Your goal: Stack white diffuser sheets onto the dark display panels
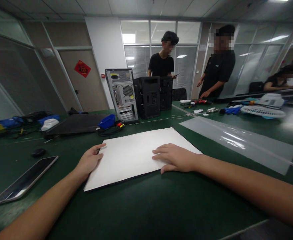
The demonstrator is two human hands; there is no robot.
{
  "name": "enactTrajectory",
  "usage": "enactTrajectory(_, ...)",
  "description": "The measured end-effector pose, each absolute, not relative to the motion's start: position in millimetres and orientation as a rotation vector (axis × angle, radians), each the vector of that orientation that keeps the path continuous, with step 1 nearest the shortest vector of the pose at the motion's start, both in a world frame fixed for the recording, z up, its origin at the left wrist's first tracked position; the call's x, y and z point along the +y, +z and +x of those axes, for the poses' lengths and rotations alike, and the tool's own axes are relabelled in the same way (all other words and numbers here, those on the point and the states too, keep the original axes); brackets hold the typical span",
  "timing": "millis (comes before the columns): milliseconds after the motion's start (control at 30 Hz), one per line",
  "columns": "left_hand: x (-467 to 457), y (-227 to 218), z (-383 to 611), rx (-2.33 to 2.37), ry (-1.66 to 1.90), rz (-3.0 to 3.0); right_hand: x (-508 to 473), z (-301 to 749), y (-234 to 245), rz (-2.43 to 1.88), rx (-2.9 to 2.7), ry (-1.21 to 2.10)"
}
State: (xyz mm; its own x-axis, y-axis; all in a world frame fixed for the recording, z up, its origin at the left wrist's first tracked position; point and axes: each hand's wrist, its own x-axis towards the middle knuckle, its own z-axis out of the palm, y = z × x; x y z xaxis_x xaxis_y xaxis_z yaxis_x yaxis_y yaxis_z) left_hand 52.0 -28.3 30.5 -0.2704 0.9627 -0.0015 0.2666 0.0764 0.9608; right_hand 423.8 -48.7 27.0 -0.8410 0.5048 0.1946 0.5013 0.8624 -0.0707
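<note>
A white sheet [134, 150] with a thin dark layer showing along its edges lies in front of me on the green table. My left hand [89, 161] grips its left edge, thumb on top and the other fingers at the side, partly hidden. Spread across the right part of the sheet, the fingers of my right hand [175, 158] rest flat, with the thumb by the near edge. Whether one piece or several layers make up the sheet, I cannot tell.
A tablet [25, 180] lies left. Computer cases [124, 95] stand behind the sheet, near a blue tool [107, 121] with cables. A clear plastic sheet [238, 143] and a white fan [263, 108] are on the right. Two people [161, 63] stand across the table; another sits far right.
</note>
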Motion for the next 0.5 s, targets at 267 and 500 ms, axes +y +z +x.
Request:
enactTrajectory(267,-25.0,27.5,49.1,1.630,1.219,1.231,-46.2,426.5,28.2,-0.733,-2.830,0.050)
enactTrajectory(500,-22.3,24.6,47.7,1.623,1.227,1.239,-45.0,428.4,24.3,-0.706,-2.812,0.036)
